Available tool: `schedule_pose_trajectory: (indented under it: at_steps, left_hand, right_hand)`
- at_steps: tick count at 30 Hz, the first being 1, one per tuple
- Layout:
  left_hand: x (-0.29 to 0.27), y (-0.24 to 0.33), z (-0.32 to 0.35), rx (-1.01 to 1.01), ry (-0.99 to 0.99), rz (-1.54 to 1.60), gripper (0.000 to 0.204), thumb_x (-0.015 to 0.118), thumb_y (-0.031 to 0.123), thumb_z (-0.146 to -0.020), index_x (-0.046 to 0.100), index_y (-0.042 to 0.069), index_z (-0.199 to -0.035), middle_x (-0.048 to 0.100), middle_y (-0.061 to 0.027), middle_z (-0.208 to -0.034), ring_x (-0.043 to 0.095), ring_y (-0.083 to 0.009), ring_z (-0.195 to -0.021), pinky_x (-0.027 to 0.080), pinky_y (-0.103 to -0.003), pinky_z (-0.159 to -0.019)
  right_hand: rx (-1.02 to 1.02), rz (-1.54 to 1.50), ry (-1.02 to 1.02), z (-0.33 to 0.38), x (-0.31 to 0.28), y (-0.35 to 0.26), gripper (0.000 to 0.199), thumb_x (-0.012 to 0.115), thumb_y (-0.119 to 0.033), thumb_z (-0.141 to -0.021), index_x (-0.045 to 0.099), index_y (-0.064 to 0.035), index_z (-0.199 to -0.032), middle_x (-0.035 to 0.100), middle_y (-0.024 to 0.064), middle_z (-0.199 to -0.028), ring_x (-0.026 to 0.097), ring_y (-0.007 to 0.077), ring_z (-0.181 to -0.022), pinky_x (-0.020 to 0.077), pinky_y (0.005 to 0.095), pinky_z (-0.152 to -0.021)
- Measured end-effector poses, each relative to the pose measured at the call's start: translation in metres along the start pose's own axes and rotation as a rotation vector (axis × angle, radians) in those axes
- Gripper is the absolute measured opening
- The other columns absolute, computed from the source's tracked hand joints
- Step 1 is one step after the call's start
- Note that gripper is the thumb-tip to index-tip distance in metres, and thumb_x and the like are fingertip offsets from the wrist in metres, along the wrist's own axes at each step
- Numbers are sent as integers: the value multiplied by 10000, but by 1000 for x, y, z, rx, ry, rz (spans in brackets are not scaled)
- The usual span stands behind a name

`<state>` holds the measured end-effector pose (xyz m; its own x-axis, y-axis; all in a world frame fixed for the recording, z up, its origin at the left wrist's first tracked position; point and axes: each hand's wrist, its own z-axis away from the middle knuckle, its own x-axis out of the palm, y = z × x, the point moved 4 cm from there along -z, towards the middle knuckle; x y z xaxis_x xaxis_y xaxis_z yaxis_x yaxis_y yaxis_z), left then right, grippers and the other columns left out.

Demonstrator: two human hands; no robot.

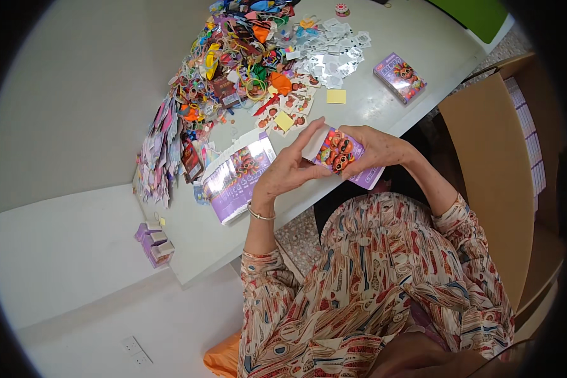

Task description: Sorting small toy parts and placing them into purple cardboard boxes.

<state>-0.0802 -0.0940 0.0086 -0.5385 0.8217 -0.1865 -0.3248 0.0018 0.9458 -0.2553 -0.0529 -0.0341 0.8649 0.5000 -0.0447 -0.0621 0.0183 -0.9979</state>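
White table [384, 94] runs diagonally through the head view, against a pale wall, with speckled floor below its edge. Far end of table: heap of bright small toys and trinkets [239, 57], next to it a spread of small clear packets [334, 44], 2 yellow sticky notes [336, 96], and sticker sheets fanned along the edge [160, 151]. 1 closed purple box [399, 77] lies alone toward the right side of the table. A stack of flat purple carton blanks [236, 176] sits just left of the hands. Open brown cardboard carton [491, 170] stands at right, with rows of packed items along its inner wall. More small purple boxes [152, 242] rest on a lower white surface at left. Both forearms rise from the lower edge in patterned sleeves, with a bangle on the left wrist. Left hand [290, 169] and right hand [375, 151] meet above the table edge, fingers of both clamped on a small purple box [337, 152] with its white flap open, held tilted between them.
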Motion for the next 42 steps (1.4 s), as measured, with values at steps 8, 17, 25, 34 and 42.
schedule_pose_trajectory:
  at_steps: [8,17,25,34,42]
  left_hand:
    - [14,-27,2,23,51,-84,677,684,163,-872,351,91,-1457,446,-133,-1432,555,-216,-1165,490,-360,-936]
    - [28,-10,3,173,448,-184,481,612,115,-920,464,10,-1365,580,-128,-1280,574,-214,-1128,462,-336,-958]
    - [21,-24,-4,-62,541,554,283,639,110,-915,638,-31,-1161,685,-85,-1043,622,-85,-878,518,-238,-788]
    - [24,-32,-1,-35,656,423,248,646,126,-911,672,-5,-1120,685,-18,-898,603,-57,-761,509,-209,-690]
    - [41,-16,8,-41,622,-169,284,507,69,-962,612,14,-1220,662,-25,-768,516,-37,-692,429,-208,-624]
  right_hand:
    - [-13,-22,24,1,0,9,547,853,-261,-670,573,-19,-1072,657,80,-957,615,146,-869,501,295,-794]
    - [73,24,82,-3,-4,17,533,838,-198,-695,555,-15,-1107,649,45,-973,590,118,-870,486,280,-807]
    - [39,104,42,-3,-5,16,574,857,-217,-667,552,-26,-1113,632,48,-965,588,124,-885,487,283,-812]
    - [48,91,11,-2,-2,18,582,863,-238,-657,545,-34,-1099,633,68,-950,598,146,-877,488,295,-808]
    - [1,127,42,-2,-5,16,561,862,-255,-658,540,-26,-1057,628,85,-926,596,161,-858,484,305,-785]
